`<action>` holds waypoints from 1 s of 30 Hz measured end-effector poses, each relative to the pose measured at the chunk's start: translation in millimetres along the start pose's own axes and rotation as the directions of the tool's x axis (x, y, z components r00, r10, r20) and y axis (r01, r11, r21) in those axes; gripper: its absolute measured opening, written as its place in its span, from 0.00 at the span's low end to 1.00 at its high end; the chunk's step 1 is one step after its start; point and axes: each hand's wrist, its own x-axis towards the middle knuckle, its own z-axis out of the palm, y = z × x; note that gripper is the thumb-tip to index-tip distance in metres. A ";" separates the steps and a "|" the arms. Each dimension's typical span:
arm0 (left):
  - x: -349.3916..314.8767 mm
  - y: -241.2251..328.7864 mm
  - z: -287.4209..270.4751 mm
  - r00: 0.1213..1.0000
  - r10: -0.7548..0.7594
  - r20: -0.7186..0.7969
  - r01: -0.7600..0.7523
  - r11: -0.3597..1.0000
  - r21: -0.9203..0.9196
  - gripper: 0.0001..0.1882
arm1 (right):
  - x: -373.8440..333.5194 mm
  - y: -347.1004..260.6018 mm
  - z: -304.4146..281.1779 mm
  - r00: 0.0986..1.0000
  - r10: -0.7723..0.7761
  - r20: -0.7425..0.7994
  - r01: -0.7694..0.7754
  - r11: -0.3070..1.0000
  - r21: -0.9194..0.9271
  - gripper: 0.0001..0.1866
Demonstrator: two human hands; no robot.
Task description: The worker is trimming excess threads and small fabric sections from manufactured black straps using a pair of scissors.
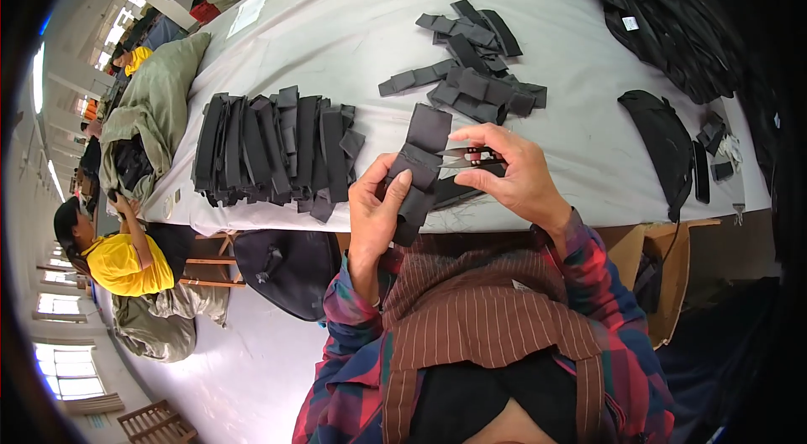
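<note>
In my left hand (377,202) I grip a black fabric strip (428,128) with sewn folds, thumb on top and the far end standing out beyond my fingers. My right hand (517,173) is closed around small thread snips (479,157). Their pale blades point left and meet the strip's edge near a seam. Beneath my right hand another dark strip (458,190) lies by the table's near edge, partly hidden. Left of my hands, many similar black strips (269,150) lie side by side in a row. Beyond my hands is a loose heap of strips (479,83).
A white cloth covers the table (336,41). Black bags (664,24) are piled at the far right, with a curved black piece (660,146) nearer. A cardboard box (668,276) stands below the right edge. At left, a person in yellow (134,263) works near grey-green sacks (155,99).
</note>
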 end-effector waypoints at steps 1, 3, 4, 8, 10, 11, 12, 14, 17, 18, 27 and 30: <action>0.6 0.0 -1.3 1.000 -0.001 0.003 0.001 1.000 0.011 0.10 | 1.3 -0.8 -2.2 1.000 0.006 0.005 -0.006 1.000 0.003 0.10; 0.0 3.9 -1.8 1.000 -0.012 0.015 0.012 1.000 0.018 0.10 | 3.3 -3.4 -8.6 0.988 -0.083 0.133 0.105 0.980 -0.169 0.12; -1.2 4.9 -2.9 0.999 -0.017 0.030 0.016 0.999 0.029 0.11 | 1.8 -4.3 -8.1 0.987 -0.077 0.139 0.100 0.981 -0.166 0.12; 2.1 5.9 -2.3 0.992 -0.063 0.107 0.053 0.994 0.094 0.12 | 2.6 1.9 -7.6 0.976 -0.160 0.147 0.191 0.954 -0.232 0.11; 3.4 3.3 -3.3 0.988 -0.082 0.129 0.071 0.994 0.083 0.12 | 2.1 3.5 -7.9 0.970 -0.192 0.148 0.224 0.942 -0.249 0.10; 3.0 3.5 -4.5 0.985 -0.089 0.150 0.079 0.994 0.071 0.12 | 2.6 1.3 -8.7 0.964 -0.205 0.167 0.245 0.931 -0.271 0.10; 2.3 4.5 -5.4 0.985 -0.087 0.147 0.078 0.995 0.069 0.12 | 3.0 -0.3 -9.1 0.958 -0.217 0.186 0.265 0.919 -0.293 0.10; 2.3 5.5 -6.4 0.976 -0.131 0.173 0.126 0.991 0.037 0.12 | 3.5 0.4 -9.3 0.955 -0.218 0.203 0.272 0.915 -0.298 0.10; 3.1 1.1 -10.2 0.963 -0.177 0.204 0.184 0.983 -0.012 0.12 | 3.4 3.5 -10.3 0.950 -0.221 0.222 0.281 0.913 -0.297 0.09; 3.2 1.0 -9.9 0.964 -0.175 0.202 0.182 0.983 -0.015 0.12 | 3.3 3.9 -11.0 0.948 -0.225 0.225 0.286 0.914 -0.289 0.09; 0.9 1.1 -10.1 0.983 -0.121 0.141 0.125 0.992 -0.023 0.11 | -3.5 1.0 -6.5 0.999 0.024 0.036 -0.025 0.999 0.035 0.10; 2.3 2.2 -5.2 0.993 0.019 0.117 -0.016 1.000 -0.025 0.10 | -5.9 -0.9 -7.7 0.991 0.125 0.055 -0.130 0.986 0.101 0.13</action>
